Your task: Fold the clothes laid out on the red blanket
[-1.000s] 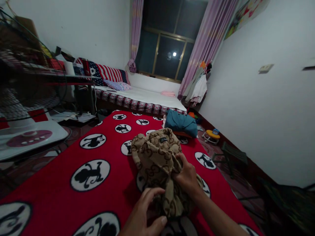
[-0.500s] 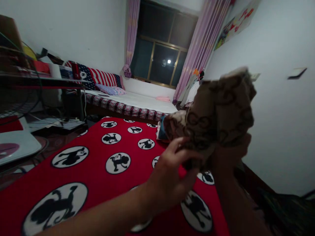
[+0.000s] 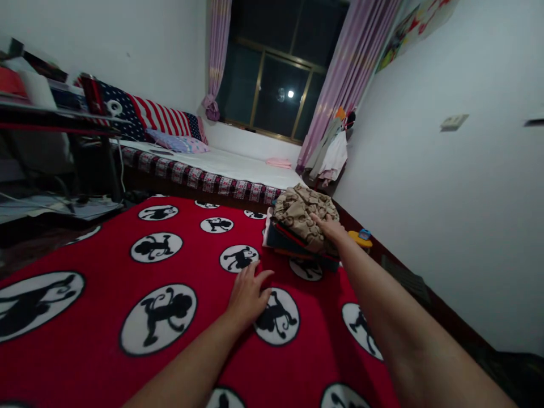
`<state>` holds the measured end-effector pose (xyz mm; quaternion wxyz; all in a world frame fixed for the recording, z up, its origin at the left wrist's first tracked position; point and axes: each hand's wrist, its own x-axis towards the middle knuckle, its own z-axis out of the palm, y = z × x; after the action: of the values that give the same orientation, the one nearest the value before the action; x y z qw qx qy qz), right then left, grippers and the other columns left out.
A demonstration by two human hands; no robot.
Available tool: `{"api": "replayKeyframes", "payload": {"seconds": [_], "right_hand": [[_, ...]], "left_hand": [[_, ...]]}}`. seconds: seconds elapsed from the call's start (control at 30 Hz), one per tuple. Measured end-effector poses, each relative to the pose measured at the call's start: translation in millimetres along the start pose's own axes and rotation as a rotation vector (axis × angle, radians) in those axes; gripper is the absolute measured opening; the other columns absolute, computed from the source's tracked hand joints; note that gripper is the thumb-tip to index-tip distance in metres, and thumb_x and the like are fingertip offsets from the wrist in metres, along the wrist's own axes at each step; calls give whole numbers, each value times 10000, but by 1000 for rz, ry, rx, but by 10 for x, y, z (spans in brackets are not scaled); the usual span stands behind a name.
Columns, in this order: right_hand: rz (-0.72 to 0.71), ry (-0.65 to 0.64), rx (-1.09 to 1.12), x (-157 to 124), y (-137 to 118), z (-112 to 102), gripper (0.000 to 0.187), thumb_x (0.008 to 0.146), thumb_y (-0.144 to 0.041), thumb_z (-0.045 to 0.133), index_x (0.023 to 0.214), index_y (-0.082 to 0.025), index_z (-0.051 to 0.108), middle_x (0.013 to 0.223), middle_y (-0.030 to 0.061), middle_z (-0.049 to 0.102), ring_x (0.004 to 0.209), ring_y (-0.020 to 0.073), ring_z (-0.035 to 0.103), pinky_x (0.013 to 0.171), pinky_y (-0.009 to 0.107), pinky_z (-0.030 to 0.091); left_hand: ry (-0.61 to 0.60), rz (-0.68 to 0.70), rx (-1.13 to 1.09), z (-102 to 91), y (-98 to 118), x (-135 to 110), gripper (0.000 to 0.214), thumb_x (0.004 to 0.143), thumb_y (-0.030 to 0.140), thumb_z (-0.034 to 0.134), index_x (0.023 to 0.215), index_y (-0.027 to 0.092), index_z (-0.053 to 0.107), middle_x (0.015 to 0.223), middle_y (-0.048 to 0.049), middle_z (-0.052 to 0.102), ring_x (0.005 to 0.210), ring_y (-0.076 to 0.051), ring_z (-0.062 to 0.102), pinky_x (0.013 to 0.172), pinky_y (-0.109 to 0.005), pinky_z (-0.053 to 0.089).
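Observation:
A tan garment (image 3: pixel 304 212) with dark curly patterns lies bunched and folded on top of a stack of folded clothes (image 3: pixel 293 241). My right hand (image 3: pixel 332 229) rests on the garment's right side, fingers stretched over the cloth; its lower fingers are partly hidden. Nearer to me, my left hand (image 3: pixel 250 292) is empty, with its fingers apart, low over the red blanket (image 3: pixel 212 317) or touching it. White ovals with black monkey figures cover this blanket.
Behind the blanket stands a bed (image 3: pixel 238 161) with a white sheet and pillows. A cluttered desk (image 3: pixel 63 122) is at left. Along the right wall sits a small yellow object (image 3: pixel 360 239). Clothes (image 3: pixel 334 156) hang near the window.
The tan garment, held up close in both hands before, now lies on the stack. My left hand has come off it and down toward the blanket. The view has shifted.

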<state>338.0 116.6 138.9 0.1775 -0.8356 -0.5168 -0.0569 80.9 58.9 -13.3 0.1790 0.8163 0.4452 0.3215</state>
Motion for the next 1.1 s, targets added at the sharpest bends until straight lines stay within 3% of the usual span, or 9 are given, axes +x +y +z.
{"api": "replayKeyframes", "payload": {"seconds": [0.13,0.3,0.43,0.53,0.67,0.77,0.87,0.97,1.1], "right_hand": [[99,34,-19,26,-119,-162,934,786,-816,274,1411,-138,423,1521,258,215,1376,462,212,1021,657,211],[-305,372,-84,-114,-460,-274,710,905,-678,224,1451,-240,351,1546,127,254,1411,349,183,1071,609,175],[-744,3,-291,-225,-648,61,570,872,-675,373,1227,-303,619,1440,29,467,1383,333,258,1089,589,162],[-894,-210,-376,-211,-801,172,510,843,-678,438,992,-290,735,1233,35,646,1323,321,370,1081,557,202],[-800,-123,-190,-68,-869,-21,575,918,-629,297,1049,-266,724,1092,51,703,1140,262,556,1025,415,328],[-570,156,-94,105,-656,-104,603,901,-641,329,1318,-271,558,1402,70,508,1308,308,401,1085,460,255],[-365,-59,-118,293,-357,-38,757,828,-717,392,1445,-279,388,1552,81,265,1414,346,211,1121,492,189],[-312,-346,-76,429,-215,32,838,802,-758,378,1468,-250,344,1554,108,243,1426,322,204,1133,442,202],[-318,-209,-10,440,-262,70,835,769,-759,450,1443,-270,387,1561,99,228,1429,314,197,1138,450,184]], "left_hand": [[-32,-1,93,-53,62,-34,345,816,253,594,1151,200,655,1384,-127,460,1280,-299,427,1088,-454,319],[-25,37,96,-61,95,12,344,826,239,588,1158,186,659,1345,-134,508,1275,-290,429,1095,-445,306],[-15,51,73,-21,29,-3,325,824,254,603,1138,197,666,1320,-115,533,1259,-272,442,1095,-433,304],[-18,50,48,-16,0,2,310,812,257,622,1114,212,675,1297,-100,550,1247,-261,452,1088,-423,313],[-17,46,30,-15,-6,13,309,788,230,639,1093,209,688,1272,-104,563,1237,-262,461,1075,-414,327],[-4,46,31,-11,8,18,304,796,233,631,1094,216,692,1267,-105,564,1230,-266,464,1069,-418,328],[0,32,32,-15,28,20,298,800,230,624,1089,224,695,1246,-98,575,1218,-262,472,1060,-413,334],[-5,21,15,-25,38,20,287,806,225,615,1080,226,700,1241,-92,581,1221,-259,471,1064,-409,330],[-15,3,-4,-33,36,25,292,806,216,614,1086,221,700,1257,-96,574,1232,-260,467,1072,-410,321]]}}
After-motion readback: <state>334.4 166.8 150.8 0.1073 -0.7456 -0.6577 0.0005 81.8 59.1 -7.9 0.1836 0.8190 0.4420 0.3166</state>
